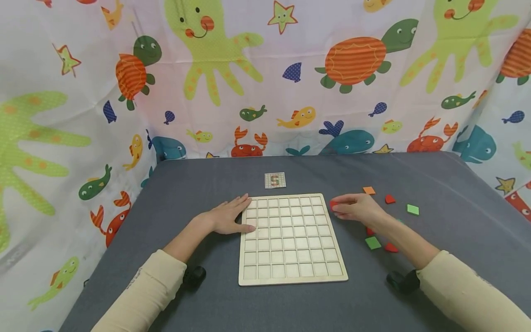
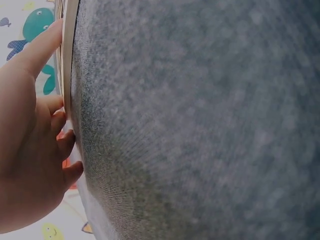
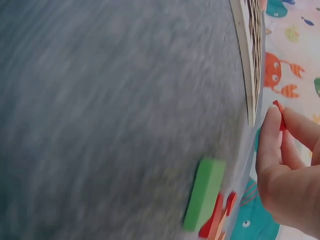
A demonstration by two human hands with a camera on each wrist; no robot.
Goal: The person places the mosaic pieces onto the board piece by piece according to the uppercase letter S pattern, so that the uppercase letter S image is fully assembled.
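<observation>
A pale wooden grid board (image 1: 292, 279) with rows of square cells lies flat in the middle of the table. My left hand (image 1: 226, 216) rests at its left edge, fingers straight and thumb over the border; the left wrist view shows the same hand (image 2: 30, 135) touching the rim. Just off the board's upper right edge, my right hand (image 1: 358, 210) pinches a small red piece (image 1: 333, 205) between thumb and fingers. In the right wrist view that red piece (image 3: 280, 116) shows at the fingertips, its full shape partly hidden.
Several loose pieces lie right of the board: an orange square (image 1: 368, 190), a red piece (image 1: 390, 199), a green square (image 1: 412, 210), another green square (image 1: 373, 243) and a red piece (image 1: 391, 248). A small patterned card (image 1: 275, 180) lies behind the board. A printed curtain stands around the table.
</observation>
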